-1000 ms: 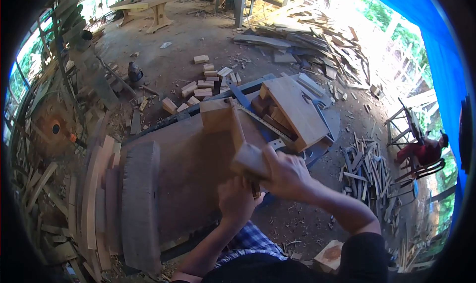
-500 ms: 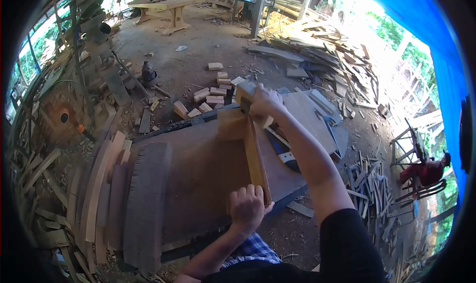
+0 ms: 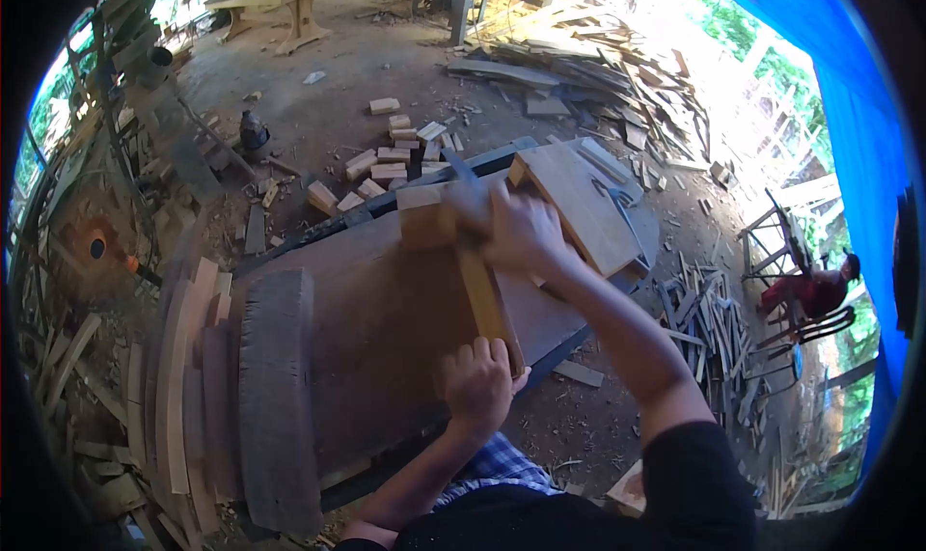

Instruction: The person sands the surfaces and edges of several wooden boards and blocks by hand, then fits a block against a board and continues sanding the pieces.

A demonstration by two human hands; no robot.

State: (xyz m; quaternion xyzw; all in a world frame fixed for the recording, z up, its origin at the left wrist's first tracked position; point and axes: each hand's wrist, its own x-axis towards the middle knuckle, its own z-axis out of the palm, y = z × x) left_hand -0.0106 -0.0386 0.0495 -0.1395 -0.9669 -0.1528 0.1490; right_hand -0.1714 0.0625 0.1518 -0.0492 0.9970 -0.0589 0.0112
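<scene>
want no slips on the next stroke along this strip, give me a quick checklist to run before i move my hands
1. Grip of the left hand on the near end of the wooden strip: ok, fingers are wrapped round it.
2. Placing of the right hand at the strip's far end: ok; what it holds is blurred, cannot tell.
3. Far end seated against the wood block: cannot tell, the hand hides the joint.
4. Strip backed by the slab: ok, it rests on it.
5. Room beside the right hand: not ok, the board stack sits close by.
6. The person in red: ok, well away from the slab.
</scene>
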